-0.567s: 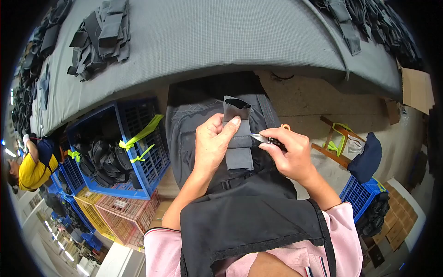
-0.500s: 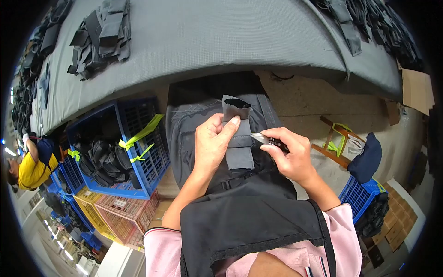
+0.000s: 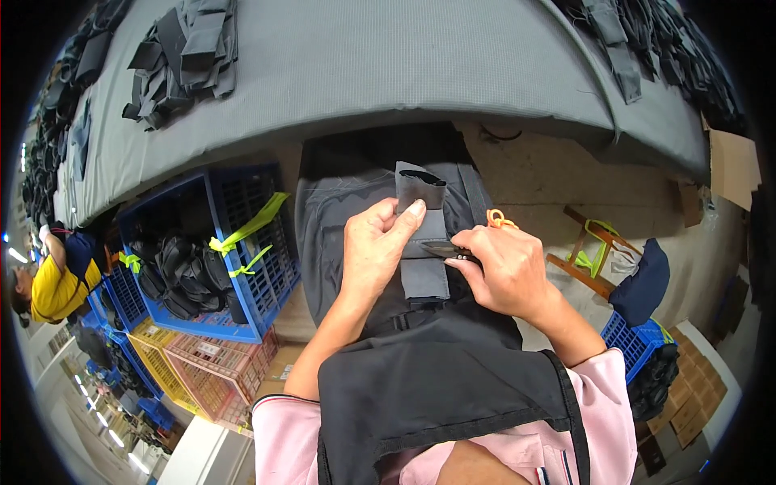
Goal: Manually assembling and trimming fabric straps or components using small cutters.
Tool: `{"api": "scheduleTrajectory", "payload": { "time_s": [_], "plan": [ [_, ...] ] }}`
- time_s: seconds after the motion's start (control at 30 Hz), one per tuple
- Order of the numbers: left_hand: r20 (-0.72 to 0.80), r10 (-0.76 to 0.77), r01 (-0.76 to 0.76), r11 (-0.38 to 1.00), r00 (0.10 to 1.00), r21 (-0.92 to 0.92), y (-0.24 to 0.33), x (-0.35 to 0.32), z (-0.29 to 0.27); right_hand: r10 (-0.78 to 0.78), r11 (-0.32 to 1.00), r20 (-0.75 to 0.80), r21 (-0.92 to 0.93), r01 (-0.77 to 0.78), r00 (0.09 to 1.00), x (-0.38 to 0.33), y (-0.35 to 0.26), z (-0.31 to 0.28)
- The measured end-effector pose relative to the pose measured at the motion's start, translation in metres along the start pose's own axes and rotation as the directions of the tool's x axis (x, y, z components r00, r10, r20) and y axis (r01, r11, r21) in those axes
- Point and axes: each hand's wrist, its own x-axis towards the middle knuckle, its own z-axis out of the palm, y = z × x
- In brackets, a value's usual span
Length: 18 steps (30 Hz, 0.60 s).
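Observation:
My left hand (image 3: pixel 373 246) pinches a grey fabric strip (image 3: pixel 425 280) between thumb and fingers. The strip's far end is folded into an open loop, and stitched seams cross its middle. Closed around a pair of thread snips (image 3: pixel 440 250), my right hand (image 3: pixel 511 267) lays the dark pointed blades across the strip, just nearer to me than my left thumb. An orange ring shows above the right knuckles; most of the snips' body is hidden in the palm. Beneath both hands, dark cloth (image 3: pixel 327 218) covers my lap.
A grey-covered table (image 3: pixel 388 65) spans the far side, with fabric-piece piles (image 3: pixel 190 56) on it. At left are a blue crate (image 3: pixel 242 319) of black items and a pink crate (image 3: pixel 214 368). A wooden stool (image 3: pixel 586 255) stands right; a person in yellow (image 3: pixel 50 283) is far left.
The snips have moved left from the strip's edge to lie over it. My right hand has turned, bringing the orange ring into sight. My left hand keeps its pinch on the strip.

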Motion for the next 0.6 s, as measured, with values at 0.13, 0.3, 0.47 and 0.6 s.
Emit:
{"api": "scheduleTrajectory", "payload": {
  "time_s": [0.13,0.3,0.47,0.6],
  "plan": [
    [0.028,-0.035,0.035,0.999,0.999,0.004,0.006,-0.002,0.001,0.026,0.990,0.027,0.138,-0.030,0.999,0.001,0.004,0.005],
    [0.058,-0.078,0.077,0.997,0.995,0.009,-0.008,0.003,-0.007,0.286,-0.039,0.458,0.883,-0.468,0.841,-0.006,0.010,0.002],
    [0.045,-0.073,0.074,0.997,0.996,-0.033,-0.006,0.003,-0.003,0.416,0.708,0.129,0.575,-0.409,0.900,-0.010,0.001,0.002],
    [0.006,-0.022,0.023,0.998,1.000,-0.051,0.000,0.001,0.003,0.198,0.963,-0.024,0.191,-0.190,0.980,-0.007,-0.006,0.000]
  ]
}}
